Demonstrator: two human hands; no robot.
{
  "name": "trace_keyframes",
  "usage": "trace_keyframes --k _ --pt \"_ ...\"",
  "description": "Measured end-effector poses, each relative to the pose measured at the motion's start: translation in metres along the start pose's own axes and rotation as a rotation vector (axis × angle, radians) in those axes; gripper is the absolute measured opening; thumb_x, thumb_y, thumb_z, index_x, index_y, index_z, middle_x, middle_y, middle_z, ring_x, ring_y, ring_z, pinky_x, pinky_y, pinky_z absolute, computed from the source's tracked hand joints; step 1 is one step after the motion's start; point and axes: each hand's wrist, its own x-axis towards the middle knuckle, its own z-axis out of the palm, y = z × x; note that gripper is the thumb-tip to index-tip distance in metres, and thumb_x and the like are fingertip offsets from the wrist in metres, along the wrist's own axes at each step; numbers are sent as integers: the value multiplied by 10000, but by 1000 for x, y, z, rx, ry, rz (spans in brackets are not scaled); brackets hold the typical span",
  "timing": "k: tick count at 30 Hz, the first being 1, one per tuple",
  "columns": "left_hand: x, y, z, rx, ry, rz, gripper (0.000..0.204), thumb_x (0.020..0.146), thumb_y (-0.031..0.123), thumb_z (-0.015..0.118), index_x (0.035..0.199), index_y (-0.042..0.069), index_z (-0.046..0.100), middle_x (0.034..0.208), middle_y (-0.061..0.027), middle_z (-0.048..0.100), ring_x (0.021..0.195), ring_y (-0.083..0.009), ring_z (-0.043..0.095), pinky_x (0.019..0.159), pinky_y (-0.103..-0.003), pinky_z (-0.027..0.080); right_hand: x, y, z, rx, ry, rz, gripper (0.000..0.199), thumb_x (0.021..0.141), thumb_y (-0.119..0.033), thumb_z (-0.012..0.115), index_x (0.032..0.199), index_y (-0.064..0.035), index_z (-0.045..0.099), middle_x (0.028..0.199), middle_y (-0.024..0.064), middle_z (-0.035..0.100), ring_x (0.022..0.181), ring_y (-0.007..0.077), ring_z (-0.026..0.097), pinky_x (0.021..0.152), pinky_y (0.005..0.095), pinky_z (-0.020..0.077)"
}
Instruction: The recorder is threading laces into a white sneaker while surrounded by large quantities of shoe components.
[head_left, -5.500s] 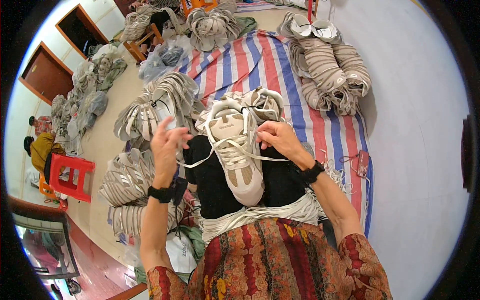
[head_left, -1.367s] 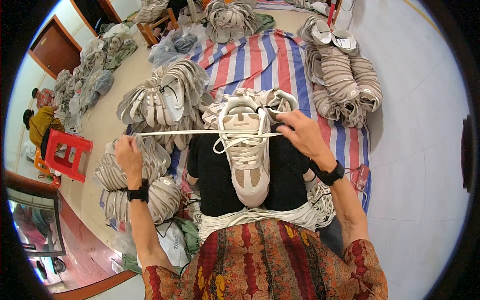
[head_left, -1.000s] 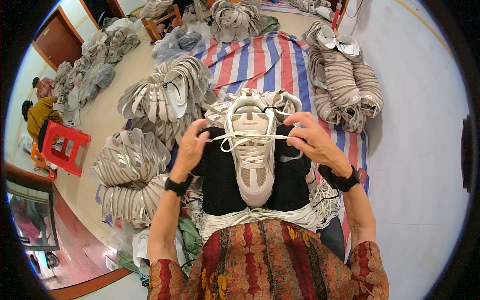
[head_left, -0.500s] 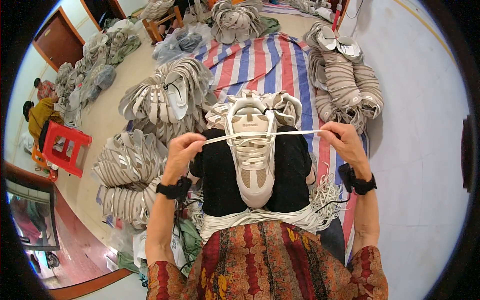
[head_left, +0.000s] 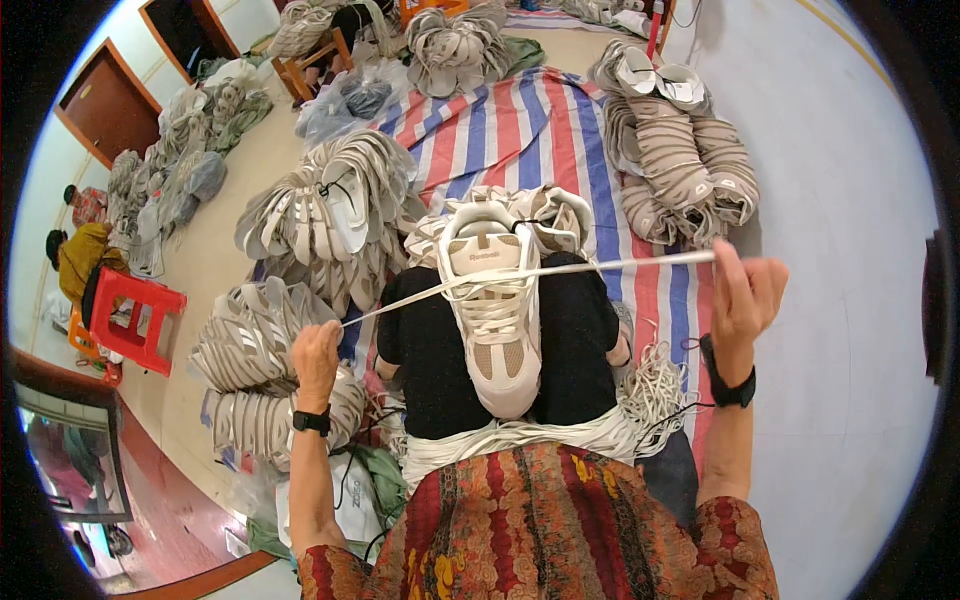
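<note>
A beige and white shoe upper [head_left: 490,370] lies between my knees, toe toward me, its laces crossed down the front. One white shoelace [head_left: 620,264] runs taut across it near the tongue, with an end out to each side. My left hand [head_left: 317,358] is closed on the left end, low and left of my knee. Higher up, my right hand [head_left: 748,290] is closed round the other end, right of the striped sheet. Behind the shoe upper sit more shoe uppers [head_left: 562,222], partly hidden by it.
Loose white laces [head_left: 655,395] lie across my lap and hang at the right. Stacked shoe uppers [head_left: 330,200] stand at the left, with another stack [head_left: 680,150] at the right. A striped sheet [head_left: 500,125] covers the floor ahead. A red stool [head_left: 137,318] stands far left near seated people.
My hands have moved farther apart, drawing the lace out. The left went left and down toward me; the right went right. The lace now slants across the shoe upper.
</note>
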Motion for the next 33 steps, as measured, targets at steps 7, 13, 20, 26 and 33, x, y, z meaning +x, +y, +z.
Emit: trace_keyframes --k 7,13,20,26,33 --pt "48 15 12 -525 130 -427 157 832 44 505 940 -9 607 773 -104 635 686 -167 602 644 -262 453 -18 -50 32 747 -172 -176 191 750 -48 611 940 -27 597 828 87 598 768 233 564 726 376 455" --pt "118 79 -7 -1001 190 -525 157 855 63 542 972 -28 592 759 -56 625 620 -79 545 556 -196 414 -31 -84 86 1183 -443 402 177 822 -35 523 990 12 553 815 95 625 656 171 578 592 277 479" --pt "160 131 -10 -1270 -245 -553 179 871 103 526 998 -8 589 758 -43 620 522 -31 473 422 -154 323 -36 -78 121 1436 -854 753 155 832 -115 540 841 23 609 656 30 603 535 74 521 481 209 411" --pt "168 158 11 -1391 -436 -414 151 893 118 491 893 -3 581 788 -49 624 605 -68 532 571 -200 445 -39 -86 135 1278 -802 652 167 784 -138 557 771 15 623 618 27 567 566 94 502 540 263 412" --pt "170 170 14 -1111 -551 -353 154 889 145 516 915 7 580 788 -21 591 615 -63 527 560 -196 443 -29 -80 139 1335 -804 587 166 766 -134 541 759 23 596 601 48 534 575 98 480 533 270 396"
